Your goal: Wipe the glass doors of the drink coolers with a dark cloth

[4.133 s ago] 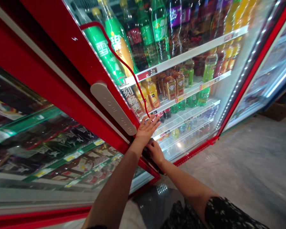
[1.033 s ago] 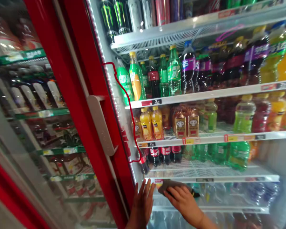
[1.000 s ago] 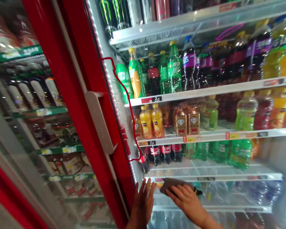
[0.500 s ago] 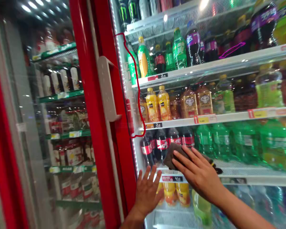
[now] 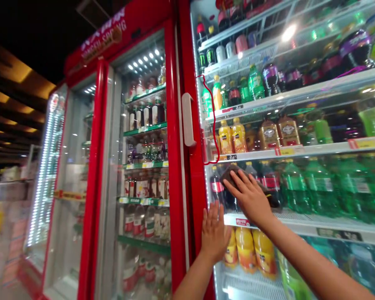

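A dark grey-brown fabric cloth (image 5: 227,177) lies between the right hand (image 5: 251,196) and a clear glass door with a red frame (image 5: 198,183). The hand is flat, fingers long and slightly apart, hiding most of the cloth; a dark, yellow-marked end emerging at four o'clock is hard to make out. The left hand (image 5: 214,233), between six and seven o'clock, is flat with fingers a little spread; whether its palm touches the glass cannot be told. Around the cloth, dark cola bottles with red labels (image 5: 217,185) are partly covered. Clear green plastic bottles (image 5: 328,183) stand at three o'clock; yellow-orange juice bottles (image 5: 245,250), between five and six, are partly blocked by the right arm. A pale grey upright handle (image 5: 188,121) sits toward ten-thirty.
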